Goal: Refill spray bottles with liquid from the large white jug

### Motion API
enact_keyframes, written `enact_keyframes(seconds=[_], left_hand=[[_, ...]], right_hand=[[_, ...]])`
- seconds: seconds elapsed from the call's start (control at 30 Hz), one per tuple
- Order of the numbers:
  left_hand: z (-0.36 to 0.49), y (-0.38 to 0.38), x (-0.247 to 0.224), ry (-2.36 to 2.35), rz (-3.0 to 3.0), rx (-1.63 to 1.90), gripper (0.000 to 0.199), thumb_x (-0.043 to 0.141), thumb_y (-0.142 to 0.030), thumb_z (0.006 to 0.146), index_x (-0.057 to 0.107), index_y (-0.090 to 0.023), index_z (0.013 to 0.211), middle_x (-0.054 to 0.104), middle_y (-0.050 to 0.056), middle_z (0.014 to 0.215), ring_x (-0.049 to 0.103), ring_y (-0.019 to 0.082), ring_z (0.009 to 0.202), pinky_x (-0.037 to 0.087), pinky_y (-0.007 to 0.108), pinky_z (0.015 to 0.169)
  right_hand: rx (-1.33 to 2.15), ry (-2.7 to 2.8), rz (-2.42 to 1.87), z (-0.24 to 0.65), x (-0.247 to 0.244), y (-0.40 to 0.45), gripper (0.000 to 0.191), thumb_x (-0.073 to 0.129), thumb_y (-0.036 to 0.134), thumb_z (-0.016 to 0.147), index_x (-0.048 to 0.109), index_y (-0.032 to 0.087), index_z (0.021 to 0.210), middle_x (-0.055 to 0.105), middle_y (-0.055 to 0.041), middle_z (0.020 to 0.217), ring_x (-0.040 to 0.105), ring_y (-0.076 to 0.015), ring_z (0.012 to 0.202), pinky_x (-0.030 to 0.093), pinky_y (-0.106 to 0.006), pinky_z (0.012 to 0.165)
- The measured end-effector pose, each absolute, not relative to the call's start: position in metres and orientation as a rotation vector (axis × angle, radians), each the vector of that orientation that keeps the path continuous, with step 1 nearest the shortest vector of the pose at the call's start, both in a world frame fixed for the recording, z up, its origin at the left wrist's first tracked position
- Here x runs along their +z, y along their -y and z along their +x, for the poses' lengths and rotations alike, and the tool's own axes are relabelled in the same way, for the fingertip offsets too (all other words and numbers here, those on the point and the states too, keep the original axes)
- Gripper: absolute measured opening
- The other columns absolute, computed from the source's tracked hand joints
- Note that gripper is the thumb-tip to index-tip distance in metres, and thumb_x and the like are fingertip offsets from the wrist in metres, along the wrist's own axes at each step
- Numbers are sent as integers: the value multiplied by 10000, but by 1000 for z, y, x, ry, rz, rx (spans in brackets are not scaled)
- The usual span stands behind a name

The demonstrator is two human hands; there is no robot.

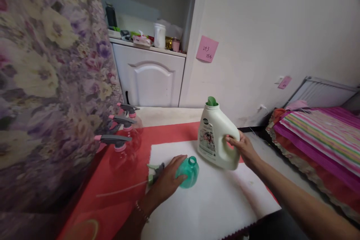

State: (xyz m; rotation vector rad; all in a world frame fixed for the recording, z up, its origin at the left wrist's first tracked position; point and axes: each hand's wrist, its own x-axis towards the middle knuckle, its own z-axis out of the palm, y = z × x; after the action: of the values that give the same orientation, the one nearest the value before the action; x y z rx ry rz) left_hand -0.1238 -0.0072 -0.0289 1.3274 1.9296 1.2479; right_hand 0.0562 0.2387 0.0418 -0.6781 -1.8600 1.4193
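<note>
My left hand [173, 174] is wrapped round a small green see-through bottle [189, 174], whose neck is uncovered. With my right hand [242, 144] I grip the handle of a large cream detergent jug [209, 138]. The jug leans a little, and its green pouring spout [211, 101] shows without a cap. Whether its base touches the white cloth [202, 206] I cannot tell. Beside my left wrist lies a green and grey spray head [155, 174], its thin tube [120, 189] stretching left over the red cloth [104, 195].
Three clear spray bottles with pink and grey heads [115, 140] stand in a row at the left. Behind the table is a white cabinet [152, 78] with a jug, tissues and other items on top. A floral curtain [50, 63] hangs left; a bed [317, 131] is at the right.
</note>
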Motion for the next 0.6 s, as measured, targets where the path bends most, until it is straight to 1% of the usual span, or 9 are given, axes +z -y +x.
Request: enact_keyframes(seconds=[0.07,0.17,0.23,0.3,0.4,0.5,0.6], left_hand=[[-123,7,-29,-1931,1288,1222,631,582,-181,740,480,-255,1359,482,66,1462,406,243,1376,295,460,1175],[-123,7,-29,-1932,1258,1187,689,612,-168,706,460,-221,1376,465,81,1473,392,245,1382,266,446,1187],[-124,8,-29,-1925,1261,1170,698,610,-157,703,453,-219,1380,468,81,1469,396,242,1378,271,442,1183],[-125,9,-27,-1920,1282,1163,690,595,-149,713,452,-239,1382,475,66,1465,399,239,1375,284,444,1176],[-128,11,-28,-1913,1316,1163,668,576,-159,742,444,-276,1386,473,38,1470,395,237,1378,290,447,1172],[-132,12,-34,-1911,1339,1146,666,562,-171,758,425,-280,1400,450,31,1491,378,233,1390,283,442,1176],[-136,14,-42,-1914,1384,1121,671,549,-175,767,404,-280,1413,425,32,1510,354,229,1404,265,446,1182]], right_hand=[[1428,1802,-660,41,24,-237,446,778,447,645,615,212,988,703,-3,844,610,-188,724,481,-290,670],[1444,1753,-646,27,-1,-234,459,767,444,661,631,207,1029,725,-35,952,643,-221,814,510,-333,752],[1436,1727,-654,25,-16,-232,432,746,441,687,635,200,1029,724,-45,985,646,-229,849,514,-352,791],[1412,1707,-674,25,-27,-231,416,732,443,705,633,196,1024,723,-51,995,643,-233,871,510,-365,816],[1370,1712,-709,27,-33,-232,408,736,443,711,630,194,1015,722,-49,967,640,-233,859,508,-365,812],[1337,1766,-730,31,-35,-232,377,720,452,737,642,194,1000,716,-47,945,641,-232,860,508,-358,809],[1288,1815,-762,45,-43,-228,447,727,460,729,626,205,1083,690,-70,1071,627,-263,994,497,-392,885]])
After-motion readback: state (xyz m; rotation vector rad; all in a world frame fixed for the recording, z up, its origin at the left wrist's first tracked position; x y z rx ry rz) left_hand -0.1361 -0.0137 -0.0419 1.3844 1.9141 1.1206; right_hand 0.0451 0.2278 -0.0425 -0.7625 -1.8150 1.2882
